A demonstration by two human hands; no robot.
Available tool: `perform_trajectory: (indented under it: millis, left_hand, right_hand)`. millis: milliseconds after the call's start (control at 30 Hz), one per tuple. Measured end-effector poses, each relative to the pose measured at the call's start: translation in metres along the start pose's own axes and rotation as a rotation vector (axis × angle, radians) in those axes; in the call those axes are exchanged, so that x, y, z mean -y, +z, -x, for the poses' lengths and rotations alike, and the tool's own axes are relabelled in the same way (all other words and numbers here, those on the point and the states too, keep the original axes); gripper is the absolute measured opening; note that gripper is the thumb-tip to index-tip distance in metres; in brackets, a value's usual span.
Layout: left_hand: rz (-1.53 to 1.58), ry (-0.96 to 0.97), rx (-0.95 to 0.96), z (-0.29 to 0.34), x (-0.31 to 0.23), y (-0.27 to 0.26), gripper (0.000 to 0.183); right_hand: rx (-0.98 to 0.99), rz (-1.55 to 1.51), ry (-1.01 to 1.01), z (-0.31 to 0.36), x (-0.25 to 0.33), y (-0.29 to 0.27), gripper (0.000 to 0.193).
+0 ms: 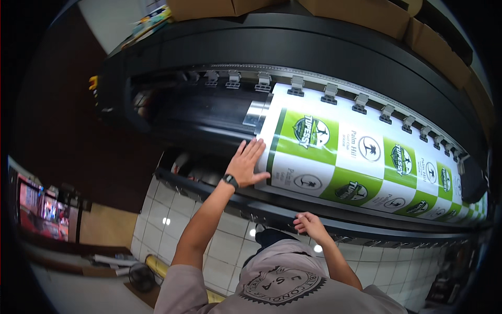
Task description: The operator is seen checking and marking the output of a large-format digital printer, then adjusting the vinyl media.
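A wide printed sheet with green and white checks and round logos lies over the front of a large-format printer. My left hand, wearing a dark wristwatch, rests flat at the sheet's left edge, fingers stretched out. Just above its fingertips is a silver metal plate along the sheet's border. My right hand is by the printer's lower front bar, its fingers curled in with nothing visible in them. Whether it touches the bar I cannot tell.
Grey clamps line the printer's rail above the sheet. Cardboard boxes stand on top of the machine. A lit screen is at the far left. Below it sit a small fan and a yellow roll, by the tiled floor.
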State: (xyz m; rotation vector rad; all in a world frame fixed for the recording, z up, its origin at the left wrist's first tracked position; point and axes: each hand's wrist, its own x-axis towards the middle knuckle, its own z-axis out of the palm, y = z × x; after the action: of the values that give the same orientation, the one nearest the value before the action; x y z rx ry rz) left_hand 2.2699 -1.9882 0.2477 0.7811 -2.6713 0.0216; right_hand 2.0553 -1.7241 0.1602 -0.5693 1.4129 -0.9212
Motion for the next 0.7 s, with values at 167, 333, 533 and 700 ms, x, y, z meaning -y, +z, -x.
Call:
perform_trajectory:
  millis: [167,333,533,700]
  left_hand:
    - [0.091,0.098,-0.019,0.007,0.030,0.020,0.105]
    - [0.067,0.165,-0.135,0.008,0.040,0.038,0.092]
    - [0.044,0.273,-0.156,0.024,0.061,0.054,0.086]
    - [-0.045,0.381,-0.166,0.031,0.081,0.051,0.081]
  right_hand:
    - [0.000,-0.357,0.135,-0.032,0.021,0.053,0.044]
    - [-0.177,-0.683,0.057,-0.047,0.024,0.096,0.045]
    - [-0.443,-0.874,-0.067,-0.050,0.009,0.110,0.046]
    - [-0.592,-1.001,-0.141,-0.063,0.009,0.129,0.053]
